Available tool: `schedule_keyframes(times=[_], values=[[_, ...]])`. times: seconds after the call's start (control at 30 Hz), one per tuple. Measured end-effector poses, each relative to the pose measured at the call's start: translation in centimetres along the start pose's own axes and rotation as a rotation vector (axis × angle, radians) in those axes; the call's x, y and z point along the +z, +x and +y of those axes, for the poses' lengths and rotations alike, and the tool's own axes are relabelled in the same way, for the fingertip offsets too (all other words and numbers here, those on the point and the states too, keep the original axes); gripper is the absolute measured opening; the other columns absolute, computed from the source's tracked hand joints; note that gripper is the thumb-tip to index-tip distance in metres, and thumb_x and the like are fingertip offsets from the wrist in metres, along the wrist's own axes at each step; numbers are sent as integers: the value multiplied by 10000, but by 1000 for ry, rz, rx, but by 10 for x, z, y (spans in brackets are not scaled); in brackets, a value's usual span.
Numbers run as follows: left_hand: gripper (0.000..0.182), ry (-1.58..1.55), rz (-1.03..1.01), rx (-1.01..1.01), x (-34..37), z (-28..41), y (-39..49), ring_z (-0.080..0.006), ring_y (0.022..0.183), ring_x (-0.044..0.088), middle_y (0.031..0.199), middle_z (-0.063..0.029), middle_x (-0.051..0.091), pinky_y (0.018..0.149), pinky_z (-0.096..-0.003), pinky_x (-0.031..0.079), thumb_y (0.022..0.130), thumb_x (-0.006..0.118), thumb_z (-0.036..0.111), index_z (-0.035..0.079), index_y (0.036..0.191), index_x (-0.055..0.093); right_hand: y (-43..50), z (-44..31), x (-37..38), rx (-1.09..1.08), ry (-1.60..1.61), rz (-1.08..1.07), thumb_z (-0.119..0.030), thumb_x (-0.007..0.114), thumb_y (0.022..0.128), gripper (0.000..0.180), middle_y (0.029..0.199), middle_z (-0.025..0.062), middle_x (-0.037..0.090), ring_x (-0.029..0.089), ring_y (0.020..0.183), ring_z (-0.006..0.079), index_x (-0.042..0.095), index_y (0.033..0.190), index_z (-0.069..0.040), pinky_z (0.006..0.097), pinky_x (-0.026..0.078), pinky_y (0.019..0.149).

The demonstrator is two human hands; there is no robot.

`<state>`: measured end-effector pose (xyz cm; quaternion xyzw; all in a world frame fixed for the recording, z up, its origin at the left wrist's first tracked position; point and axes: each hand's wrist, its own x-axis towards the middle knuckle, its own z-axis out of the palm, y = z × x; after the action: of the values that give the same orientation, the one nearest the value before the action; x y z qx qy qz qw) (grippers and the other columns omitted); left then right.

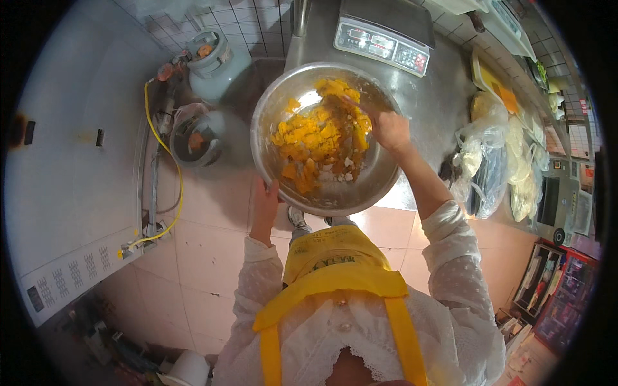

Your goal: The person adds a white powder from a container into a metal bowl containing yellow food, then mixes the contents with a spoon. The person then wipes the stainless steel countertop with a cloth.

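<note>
A large round metal bowl (381, 186) stands at the near left edge of a steel table. Chunks of soft orange-yellow food (314, 132), perhaps mashed pumpkin, lie inside with some white powder or crumbs. My left hand (266, 193) grips the bowl's rim at the lower left, its fingers partly hidden by the bowl. Over the right side of the bowl, my right hand (388, 128) is closed round the end of a thin utensil (351, 101), whose far end reaches into the food; its kind cannot be told.
A digital scale (381, 43) sits at the back of the steel table (434, 106). Plastic bags of food (487, 164) lie to the right. Gas cylinders (212, 67) with a yellow hose (178, 183) stand at left, beside a large pale metal cabinet (77, 169).
</note>
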<state>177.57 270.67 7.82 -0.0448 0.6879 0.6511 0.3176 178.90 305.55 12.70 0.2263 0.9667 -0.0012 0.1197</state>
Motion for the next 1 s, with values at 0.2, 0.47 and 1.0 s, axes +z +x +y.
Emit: schedule_keyframes(times=[0.2,0.47,1.0], values=[[327,-87,21,46,3,1,-2,-137,839,622,1148,-85,546,605,-263,552,989,453,109,60,1305,383,-12,19,-24,-151,-252,-9,-140,497,893,404,883,98,699,692,798,266,593,1235,-332,401,556,660],[283,-60,-17,7,2,5,0,-118,784,601,1139,-79,549,591,-278,526,990,466,131,53,1253,400,-82,28,-26,-143,54,-238,-264,501,929,297,954,60,692,681,856,249,628,1177,-368,381,552,736],[244,21,-43,-19,-3,2,4,-125,790,629,1054,-70,585,634,-270,563,987,478,173,48,1194,448,-86,-53,17,69,741,-464,-354,474,950,357,1072,145,672,627,1013,322,658,1166,-138,406,481,895]])
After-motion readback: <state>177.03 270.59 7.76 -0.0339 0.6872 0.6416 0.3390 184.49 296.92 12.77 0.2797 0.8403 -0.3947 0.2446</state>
